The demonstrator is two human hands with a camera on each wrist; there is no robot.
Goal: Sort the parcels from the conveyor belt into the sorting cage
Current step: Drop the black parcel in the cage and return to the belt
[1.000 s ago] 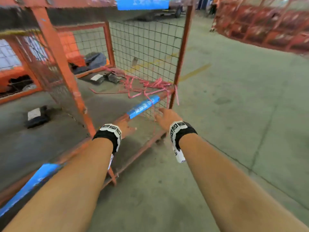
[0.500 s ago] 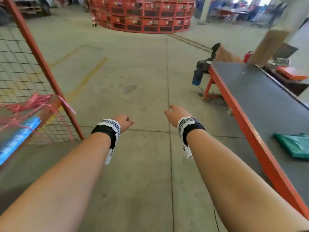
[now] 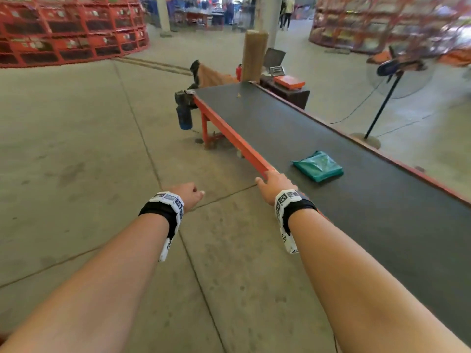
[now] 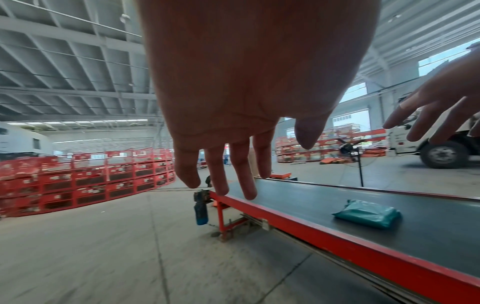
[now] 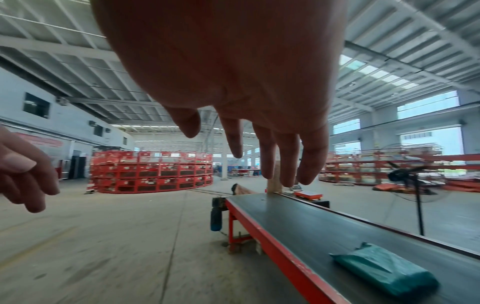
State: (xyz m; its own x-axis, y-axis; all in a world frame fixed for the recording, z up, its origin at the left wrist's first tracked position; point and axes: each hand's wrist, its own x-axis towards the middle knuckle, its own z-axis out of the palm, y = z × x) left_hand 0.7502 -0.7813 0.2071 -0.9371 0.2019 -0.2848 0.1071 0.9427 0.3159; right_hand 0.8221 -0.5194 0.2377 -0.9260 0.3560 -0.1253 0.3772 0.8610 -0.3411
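A teal plastic-wrapped parcel [image 3: 318, 166] [image 4: 367, 214] [image 5: 384, 270] lies flat on the dark conveyor belt [image 3: 293, 128], near its orange front rail [image 3: 229, 128]. My right hand [image 3: 274, 183] [image 5: 259, 160] hovers over that rail, just left of the parcel, fingers loosely extended and holding nothing. My left hand [image 3: 190, 194] [image 4: 226, 181] hangs over the concrete floor left of the belt, fingers relaxed and empty. The sorting cage is out of view.
Round red racks of bins [image 3: 68, 34] stand at the back left, more racks [image 3: 382, 26] at the back right. A standing fan [image 3: 397, 72] is beyond the belt. A blue motor [image 3: 184, 115] hangs at the belt's far end, by a cardboard tube [image 3: 254, 56].
The view has swung right, away from the orange mesh cage and onto the conveyor belt. Both empty hands travelled with it, and the right hand now reaches the belt's rail near the teal parcel.
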